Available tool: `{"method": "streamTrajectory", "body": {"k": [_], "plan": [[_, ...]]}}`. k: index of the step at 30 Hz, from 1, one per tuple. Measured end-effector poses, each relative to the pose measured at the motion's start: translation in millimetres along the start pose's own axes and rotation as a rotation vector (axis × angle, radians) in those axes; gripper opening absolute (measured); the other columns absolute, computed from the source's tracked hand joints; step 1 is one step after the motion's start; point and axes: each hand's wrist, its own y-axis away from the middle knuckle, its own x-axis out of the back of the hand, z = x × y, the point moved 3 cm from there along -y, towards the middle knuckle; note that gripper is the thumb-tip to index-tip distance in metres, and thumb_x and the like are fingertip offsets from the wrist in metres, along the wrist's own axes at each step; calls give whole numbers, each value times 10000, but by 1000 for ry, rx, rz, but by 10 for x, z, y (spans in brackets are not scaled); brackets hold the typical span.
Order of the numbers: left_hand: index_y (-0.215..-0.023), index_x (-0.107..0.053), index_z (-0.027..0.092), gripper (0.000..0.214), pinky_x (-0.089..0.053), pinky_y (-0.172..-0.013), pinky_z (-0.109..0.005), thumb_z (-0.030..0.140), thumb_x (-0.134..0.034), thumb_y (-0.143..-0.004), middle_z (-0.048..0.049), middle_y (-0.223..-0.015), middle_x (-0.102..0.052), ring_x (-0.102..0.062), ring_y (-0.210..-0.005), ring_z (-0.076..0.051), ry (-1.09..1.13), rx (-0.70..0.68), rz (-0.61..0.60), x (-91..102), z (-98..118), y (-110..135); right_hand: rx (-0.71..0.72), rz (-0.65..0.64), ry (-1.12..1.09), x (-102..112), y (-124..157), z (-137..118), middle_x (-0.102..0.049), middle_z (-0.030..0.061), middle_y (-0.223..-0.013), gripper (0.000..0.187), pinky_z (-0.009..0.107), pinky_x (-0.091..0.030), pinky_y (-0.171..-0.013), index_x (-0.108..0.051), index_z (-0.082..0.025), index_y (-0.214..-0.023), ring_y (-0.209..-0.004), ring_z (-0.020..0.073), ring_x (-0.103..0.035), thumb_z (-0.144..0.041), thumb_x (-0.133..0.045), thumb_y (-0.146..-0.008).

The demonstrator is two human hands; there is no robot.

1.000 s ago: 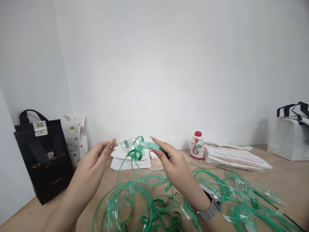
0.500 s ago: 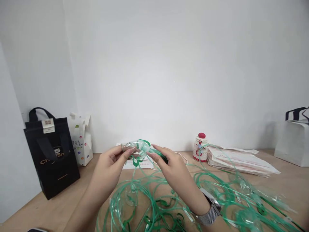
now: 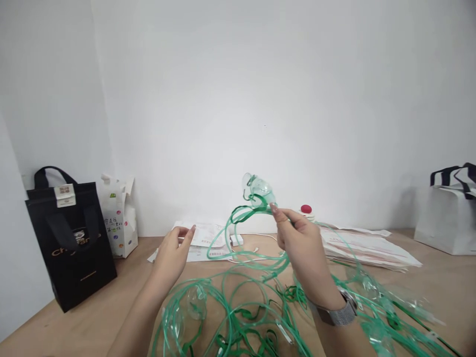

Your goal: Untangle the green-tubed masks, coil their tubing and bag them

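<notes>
My right hand is closed on a clear green-tinted oxygen mask and its looped green tubing, raised above the table. The mask's green strap dangles beside the loops. To the left, my left hand is empty, thumb and fingers apart, close to white printed paper packets lying at the back. Below both hands spreads a tangle of green tubing with more clear masks among it.
A black bag and a white printed bag stand at left. Stacked paper packets lie right, beside a red-topped bottle partly hidden by my hand. A white bag stands far right. More masks lie front right.
My left hand has let go of the mask and moved apart to the left. My right hand has lifted the mask and tubing up and to the right.
</notes>
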Motion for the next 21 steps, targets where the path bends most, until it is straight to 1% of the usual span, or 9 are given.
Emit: {"method": "streamTrajectory", "body": {"k": [2, 4, 7, 10, 14, 16, 18, 19, 21], "plan": [[-961, -571, 129, 322, -402, -871, -463, 414, -529, -816, -109, -1055, -586, -551, -990, -266, -25, 88, 21, -101, -223, -136, 21, 99, 47, 158, -26, -59, -257, -92, -449, 364, 223, -196, -381, -644, -156, -775, -407, 79, -240, -510, -567, -745], [-1046, -558, 149, 255, -475, -791, -418, 310, -528, -850, -69, -1066, -593, -584, -928, -207, -3, 169, -20, -240, -465, -261, 45, 198, 80, 318, -33, -123, -277, -84, -456, 342, 222, -199, -375, -634, -163, -745, -418, 80, -252, -502, -590, -734], [-1094, -541, 155, 276, -519, -714, -376, 300, -523, -859, -66, -1056, -600, -610, -852, -183, 18, 250, -74, -438, -775, -389, 80, 284, 34, 520, -18, -221, -278, -79, -469, 297, 226, -212, -376, -585, -179, -661, -427, 81, -260, -465, -610, -740], [-1104, -536, 159, 286, -511, -741, -395, 299, -530, -855, -70, -1092, -587, -601, -892, -196, -2, 227, -77, -593, -881, -399, 109, 326, -77, 650, -26, -278, -255, -80, -474, 356, 231, -210, -381, -462, -192, -531, -425, 75, -256, -421, -618, -753], [-993, -583, 132, 204, -502, -763, -391, 269, -504, -863, -71, -1025, -616, -599, -913, -199, -20, 78, -168, -774, -712, -71, 90, 348, -306, 732, -220, -81, -212, -97, -459, 468, 214, -162, -363, -307, -199, -475, -411, 56, -182, -400, -623, -756], [-905, -632, 141, 195, -502, -789, -353, 266, -498, -839, -87, -957, -642, -611, -906, -206, -25, -39, -257, -831, -621, 236, 0, 347, -417, 788, -381, 176, -193, -111, -450, 484, 195, -139, -345, -282, -206, -490, -397, 46, -154, -442, -628, -734], [-885, -671, 215, 166, -489, -838, -327, 278, -563, -774, -63, -978, -659, -602, -970, -214, -36, -156, -339, -842, -604, 548, -142, 280, -391, 884, -527, 464, -187, -128, -445, 469, 177, -140, -328, -305, -213, -519, -385, 37, -144, -465, -665, -682], [-904, -680, 247, 185, -463, -893, -329, 251, -595, -740, -57, -1031, -658, -590, -1019, -218, -58, -225, -373, -828, -617, 678, -179, 258, -365, 963, -580, 588, -195, -136, -438, 448, 173, -139, -319, -337, -212, -533, -379, 31, -142, -422, -720, -636], [-920, -682, 277, 229, -513, -826, -299, 227, -608, -710, -57, -1037, -676, -635, -957, -218, -245, -512, -332, -741, -616, 859, -211, 259, -320, 1178, -640, 783, -221, -145, -424, 484, 170, -130, -303, -331, -219, -542, -365, 22, -149, -298, -809, -532]]}}
